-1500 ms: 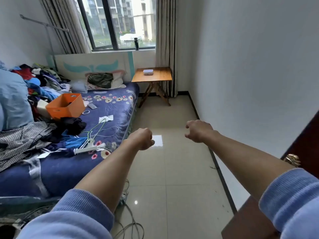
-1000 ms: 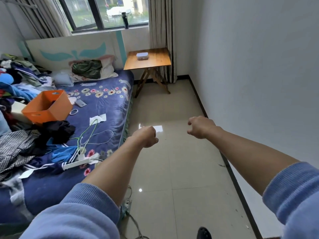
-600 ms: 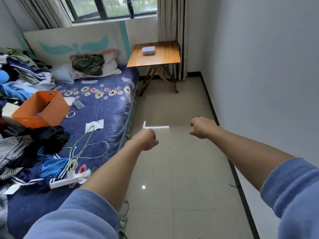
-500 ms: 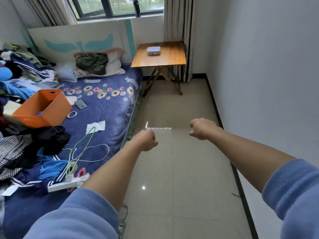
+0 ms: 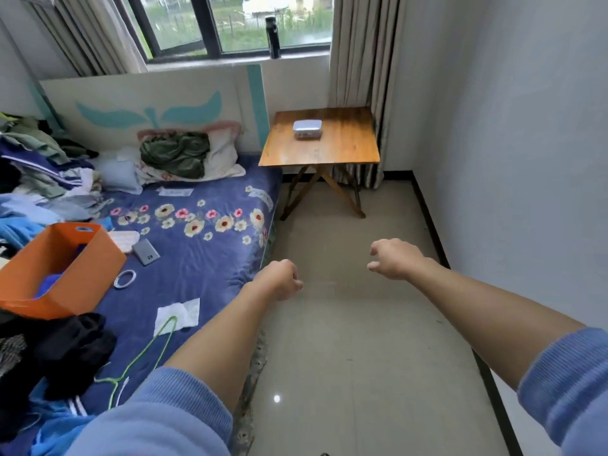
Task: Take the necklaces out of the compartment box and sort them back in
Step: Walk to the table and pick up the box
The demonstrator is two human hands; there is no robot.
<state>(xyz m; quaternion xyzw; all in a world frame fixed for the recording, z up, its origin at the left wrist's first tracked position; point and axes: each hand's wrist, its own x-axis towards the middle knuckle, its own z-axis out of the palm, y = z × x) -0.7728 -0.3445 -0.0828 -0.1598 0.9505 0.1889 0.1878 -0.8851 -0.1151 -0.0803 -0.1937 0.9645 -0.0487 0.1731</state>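
Note:
A small white compartment box point(image 5: 307, 129) with its lid down sits on a wooden folding table point(image 5: 342, 149) at the far end of the room, under the window. No necklaces show. Both arms stretch forward over the tiled floor, well short of the table. My left hand point(image 5: 279, 281) is curled into a fist with nothing in it. My right hand point(image 5: 393, 259) hangs palm down, fingers loosened and slightly apart, holding nothing.
A bed point(image 5: 197, 245) with a blue flowered sheet fills the left side, carrying an orange bin point(image 5: 59, 268), piled clothes point(image 5: 39, 166), a phone point(image 5: 146, 252) and cords. A white wall point(image 5: 526, 159) runs along the right. A black bottle point(image 5: 273, 37) stands on the windowsill.
The view has moved closer to the table and the box appears larger. My right hand has loosened from a fist, fingers now apart. The left stays clenched.

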